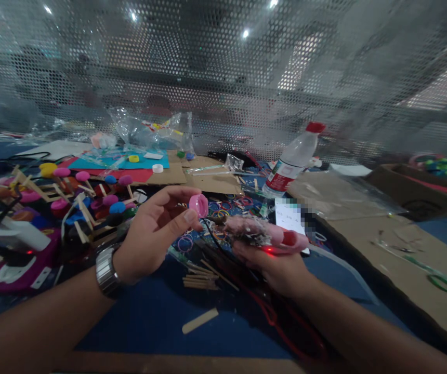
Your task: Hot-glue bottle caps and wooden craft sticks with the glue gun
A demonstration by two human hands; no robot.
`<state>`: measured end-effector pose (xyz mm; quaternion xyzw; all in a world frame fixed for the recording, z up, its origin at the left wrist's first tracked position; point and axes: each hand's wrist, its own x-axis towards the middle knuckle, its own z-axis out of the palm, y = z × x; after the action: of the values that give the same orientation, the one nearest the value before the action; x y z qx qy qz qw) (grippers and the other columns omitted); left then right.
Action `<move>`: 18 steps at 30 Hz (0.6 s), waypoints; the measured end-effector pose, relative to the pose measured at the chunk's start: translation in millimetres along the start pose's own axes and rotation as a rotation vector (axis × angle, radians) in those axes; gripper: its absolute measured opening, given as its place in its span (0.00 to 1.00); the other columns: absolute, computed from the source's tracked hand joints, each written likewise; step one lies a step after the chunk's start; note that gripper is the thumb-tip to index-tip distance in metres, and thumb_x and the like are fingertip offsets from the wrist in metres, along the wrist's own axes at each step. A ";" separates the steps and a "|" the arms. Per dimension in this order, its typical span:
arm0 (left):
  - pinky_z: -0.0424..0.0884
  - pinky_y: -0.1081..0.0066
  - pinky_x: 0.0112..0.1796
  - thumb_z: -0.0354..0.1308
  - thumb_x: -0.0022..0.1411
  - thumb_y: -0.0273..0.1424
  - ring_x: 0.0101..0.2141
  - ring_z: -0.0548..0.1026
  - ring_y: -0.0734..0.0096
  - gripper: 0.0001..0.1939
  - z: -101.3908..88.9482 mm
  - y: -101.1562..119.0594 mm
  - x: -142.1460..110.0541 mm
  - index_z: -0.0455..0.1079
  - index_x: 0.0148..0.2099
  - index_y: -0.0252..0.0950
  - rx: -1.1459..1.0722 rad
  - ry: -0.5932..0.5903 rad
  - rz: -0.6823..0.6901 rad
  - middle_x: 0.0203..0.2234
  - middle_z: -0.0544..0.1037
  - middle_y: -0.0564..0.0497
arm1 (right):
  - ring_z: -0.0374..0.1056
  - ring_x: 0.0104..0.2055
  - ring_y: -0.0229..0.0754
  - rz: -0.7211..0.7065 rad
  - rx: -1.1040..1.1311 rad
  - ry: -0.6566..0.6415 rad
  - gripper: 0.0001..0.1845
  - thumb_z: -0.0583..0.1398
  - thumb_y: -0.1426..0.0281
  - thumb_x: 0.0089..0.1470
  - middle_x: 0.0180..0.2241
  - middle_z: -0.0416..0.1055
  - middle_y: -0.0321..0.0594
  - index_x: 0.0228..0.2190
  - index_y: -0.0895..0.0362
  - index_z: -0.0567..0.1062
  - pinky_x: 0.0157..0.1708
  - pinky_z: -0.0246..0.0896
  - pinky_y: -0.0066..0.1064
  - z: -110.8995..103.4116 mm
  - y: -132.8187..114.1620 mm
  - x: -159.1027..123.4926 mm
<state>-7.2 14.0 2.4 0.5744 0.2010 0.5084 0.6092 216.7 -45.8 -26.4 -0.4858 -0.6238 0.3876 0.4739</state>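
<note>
1. Pink plastic forms the small cap, raised above the worktop in the left hand, pinched between thumb and fingers. It looks light and fairly stiff, perhaps slick; its outer rim seems the best hold, clear of the hollow.
2. The right hand has its fingers wrapped around the underside of a pink glue gun, its nozzle pointing toward the cap. The gun should feel heavier and hard-shelled; the grip seems the safe hold, as the crusted, possibly hot front could burn.
3. A black cable hangs between the hands and could snag. Below lie bundled wooden sticks, with a flat stick nearer the wearer.
4. Coloured bands lie scattered beyond the hands; small dropped parts could get lost among them.
5. Farther out, a red-capped bottle leans near a lit white screen, cardboard lies behind, and stick pieces with coloured pads crowd the left.
</note>
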 end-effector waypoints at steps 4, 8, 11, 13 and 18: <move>0.78 0.80 0.36 0.70 0.61 0.34 0.31 0.80 0.77 0.14 -0.3 0.6 0.4 0.79 0.49 0.40 -0.002 0.002 -0.007 0.35 0.82 0.52 | 0.73 0.32 0.47 0.005 -0.026 0.013 0.18 0.66 0.57 0.55 0.29 0.78 0.42 0.43 0.52 0.84 0.27 0.70 0.35 0.0 -0.8 0.1; 0.77 0.79 0.36 0.70 0.62 0.34 0.31 0.80 0.78 0.13 -0.7 0.5 0.6 0.79 0.49 0.40 0.001 0.007 0.000 0.35 0.82 0.52 | 0.70 0.27 0.44 -0.031 -0.013 0.016 0.16 0.65 0.59 0.57 0.26 0.75 0.39 0.44 0.51 0.84 0.27 0.70 0.35 0.1 -0.5 -0.6; 0.77 0.80 0.36 0.70 0.62 0.34 0.31 0.80 0.78 0.13 -1.0 0.1 0.8 0.79 0.49 0.40 0.002 -0.001 0.004 0.35 0.82 0.52 | 0.68 0.24 0.43 -0.017 -0.001 0.019 0.17 0.66 0.58 0.57 0.22 0.72 0.36 0.45 0.51 0.84 0.27 0.70 0.36 0.1 1.4 -0.9; 0.77 0.79 0.36 0.70 0.62 0.34 0.31 0.80 0.77 0.13 -1.1 0.0 1.0 0.79 0.49 0.40 -0.001 -0.003 0.003 0.34 0.82 0.52 | 0.67 0.24 0.43 -0.001 0.008 0.023 0.18 0.66 0.56 0.56 0.22 0.71 0.36 0.45 0.52 0.84 0.27 0.70 0.36 0.0 2.6 -1.0; 0.77 0.75 0.36 0.70 0.61 0.35 0.30 0.79 0.73 0.14 -0.9 0.4 0.6 0.79 0.49 0.39 0.017 0.010 0.003 0.33 0.82 0.50 | 0.69 0.25 0.45 0.035 0.026 0.035 0.20 0.67 0.54 0.55 0.22 0.71 0.37 0.44 0.52 0.84 0.27 0.70 0.37 0.3 3.1 -1.2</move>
<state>-7.8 14.9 2.7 0.5773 0.2075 0.5106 0.6024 217.2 -46.2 -29.7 -0.4973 -0.6016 0.3954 0.4842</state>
